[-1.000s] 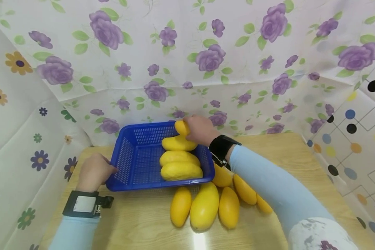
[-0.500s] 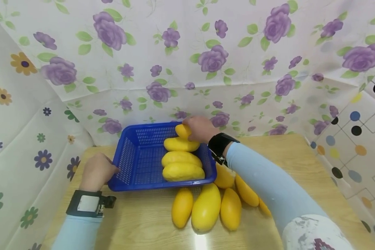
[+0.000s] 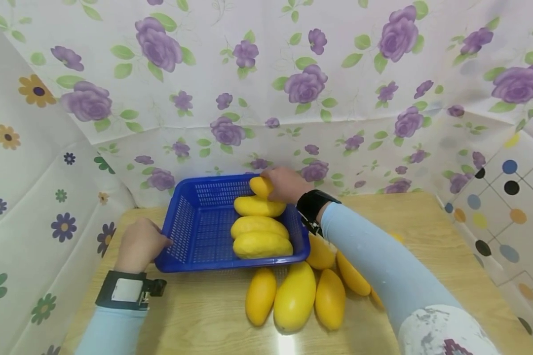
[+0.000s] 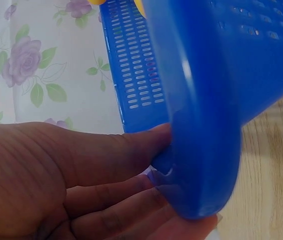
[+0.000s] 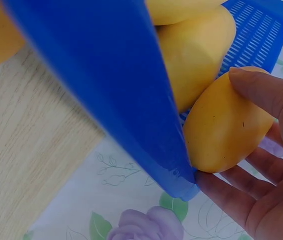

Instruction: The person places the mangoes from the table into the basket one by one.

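My left hand (image 3: 139, 242) holds the left rim of a blue plastic basket (image 3: 204, 231). In the left wrist view the thumb (image 4: 126, 152) lies on the rim's inner side, with the fingers beneath. At the basket's far right corner, my right hand (image 3: 288, 185) grips a small orange-yellow mango (image 5: 224, 125) between thumb and fingers. That mango sits against the rim, just behind a larger yellow mango (image 3: 258, 206). Two more yellow mangoes, one (image 3: 259, 227) behind the other (image 3: 263, 245), lie crosswise in the basket's right half.
In front of the basket, three mangoes, including a large yellow one (image 3: 295, 297), lie on the wooden table (image 3: 204, 310). Several others lie to the right, partly hidden by my right sleeve (image 3: 382, 266). A flowered cloth (image 3: 266, 98) hangs close behind the basket.
The head view has shifted slightly, so the scene sits a little further right. Both hands keep their holds on the basket and the small mango.
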The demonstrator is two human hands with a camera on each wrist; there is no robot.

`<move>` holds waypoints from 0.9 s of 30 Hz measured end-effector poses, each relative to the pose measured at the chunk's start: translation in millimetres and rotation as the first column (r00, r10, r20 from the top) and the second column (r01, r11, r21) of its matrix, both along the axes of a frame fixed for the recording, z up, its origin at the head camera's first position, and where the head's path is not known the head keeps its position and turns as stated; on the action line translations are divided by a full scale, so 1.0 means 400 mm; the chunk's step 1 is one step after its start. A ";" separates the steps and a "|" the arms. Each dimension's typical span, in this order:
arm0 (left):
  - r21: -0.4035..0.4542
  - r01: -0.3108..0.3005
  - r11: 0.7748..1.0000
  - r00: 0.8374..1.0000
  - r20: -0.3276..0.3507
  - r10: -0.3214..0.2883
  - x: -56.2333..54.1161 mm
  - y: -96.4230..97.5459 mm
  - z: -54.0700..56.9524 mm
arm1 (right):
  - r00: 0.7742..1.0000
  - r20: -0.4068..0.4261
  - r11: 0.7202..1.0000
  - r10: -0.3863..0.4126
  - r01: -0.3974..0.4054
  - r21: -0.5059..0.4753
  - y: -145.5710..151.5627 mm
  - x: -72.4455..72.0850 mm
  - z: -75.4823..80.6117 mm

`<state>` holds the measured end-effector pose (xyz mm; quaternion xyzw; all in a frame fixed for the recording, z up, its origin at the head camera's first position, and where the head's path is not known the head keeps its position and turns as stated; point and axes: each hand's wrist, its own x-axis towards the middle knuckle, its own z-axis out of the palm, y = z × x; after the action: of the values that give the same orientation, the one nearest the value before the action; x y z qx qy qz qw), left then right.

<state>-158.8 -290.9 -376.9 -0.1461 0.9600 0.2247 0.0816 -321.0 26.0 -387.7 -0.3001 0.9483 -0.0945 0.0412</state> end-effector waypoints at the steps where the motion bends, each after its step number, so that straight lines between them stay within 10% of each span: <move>1: -0.001 -0.001 1.000 1.000 0.001 0.001 0.001 0.001 0.000 | 1.000 0.000 1.000 -0.004 0.004 -0.006 0.001 -0.001 -0.003; 27: -0.025 -0.016 1.000 0.999 0.032 0.017 0.000 0.014 0.007 | 0.997 0.028 0.992 -0.071 0.073 -0.101 0.090 0.025 0.016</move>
<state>-158.8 -285.3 -374.0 -0.1584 0.9601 0.2109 0.0933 -311.2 62.1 -381.1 -0.2663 0.9519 -0.1479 0.0337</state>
